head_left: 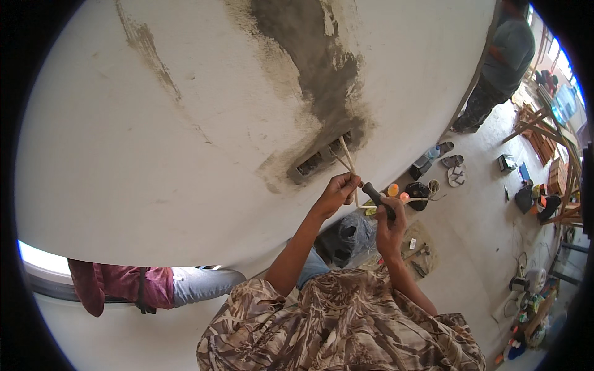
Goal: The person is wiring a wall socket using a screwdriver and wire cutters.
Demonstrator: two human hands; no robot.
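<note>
A white cable (346, 151) comes out of a dark rectangular recess (318, 159) in the white wall (204, 185). My left hand (337, 196) is closed, pinching the cable just below the recess. My right hand (390, 226) wraps round a black-handled tool (373, 193), whose tip points toward my left fingers; its blade or shaft is too small to make out. The cable's free length bends below my left hand and runs right, past my right hand. Grey plaster (322, 74) spreads up the wall from the recess.
A dark bag (346, 241) with plastic wrap stands below my hands. Bottles with orange tops (393, 190), a black round container (417, 196), sandals (453, 161) and hand tools (421, 255) lie on the floor. One person (504, 62) stands far right; another (136, 287) is at left.
</note>
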